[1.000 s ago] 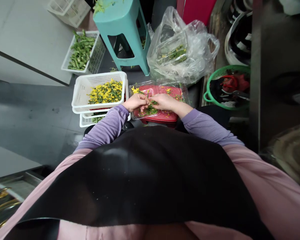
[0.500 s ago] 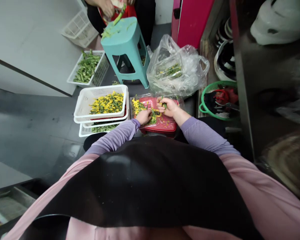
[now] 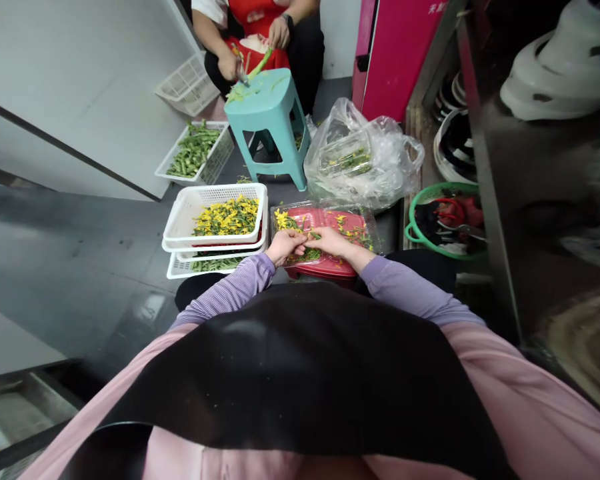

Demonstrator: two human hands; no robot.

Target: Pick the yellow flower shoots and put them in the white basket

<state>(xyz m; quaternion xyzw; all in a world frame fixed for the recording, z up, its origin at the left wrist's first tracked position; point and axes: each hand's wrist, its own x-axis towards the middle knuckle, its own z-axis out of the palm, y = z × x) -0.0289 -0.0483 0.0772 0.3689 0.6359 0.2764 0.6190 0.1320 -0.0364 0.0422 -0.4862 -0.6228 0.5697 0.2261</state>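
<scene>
My left hand [image 3: 285, 245] and my right hand [image 3: 329, 241] meet over a clear plastic box [image 3: 375, 230] that lies opened on a red stool [image 3: 325, 269]. Both hands are closed, with fingertips touching around a small green stem [image 3: 314, 236]. Yellow-flowered greens [image 3: 283, 220] lie in the left half of the box, and loose bits are scattered over the right half. Left of the box, a white basket [image 3: 180, 212] holds a heap of yellow-flowered greens [image 3: 227, 217], stacked over other baskets.
Ahead are a teal stool [image 3: 265, 100] with peelings and a person [image 3: 253, 40] peeling a green stalk. A plastic bag [image 3: 380, 163] lies beyond the box. A green basin [image 3: 415, 227] sits right, a basket of green stalks [image 3: 195, 152] back left.
My hands have come together from apart, the right one turning palm down. The view has tilted up, showing more of the other person.
</scene>
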